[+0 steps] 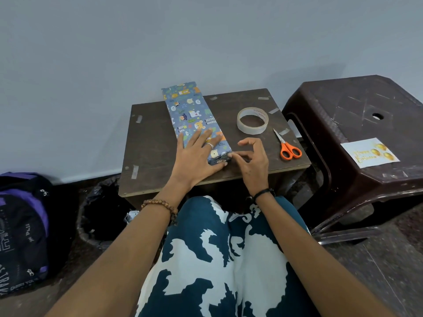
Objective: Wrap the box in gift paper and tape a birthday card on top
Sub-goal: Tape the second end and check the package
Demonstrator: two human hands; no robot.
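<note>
A long box wrapped in blue cartoon-animal paper [193, 113] lies on the small brown table [151, 145], its far end past the table's back edge. My left hand [196, 154] lies flat on the box's near end with fingers spread. My right hand [253, 159] is at the near right corner of the box, thumb and forefinger pinching the paper fold there. A white birthday card with gold balloons [369, 152] lies on the dark plastic stool [357, 110] to the right.
A roll of clear tape [252, 120] and orange-handled scissors [288, 148] lie on the table's right side. Short tape strips stick along the table's edges. A black bin [100, 216] and a purple-black backpack [23, 229] stand on the floor at left.
</note>
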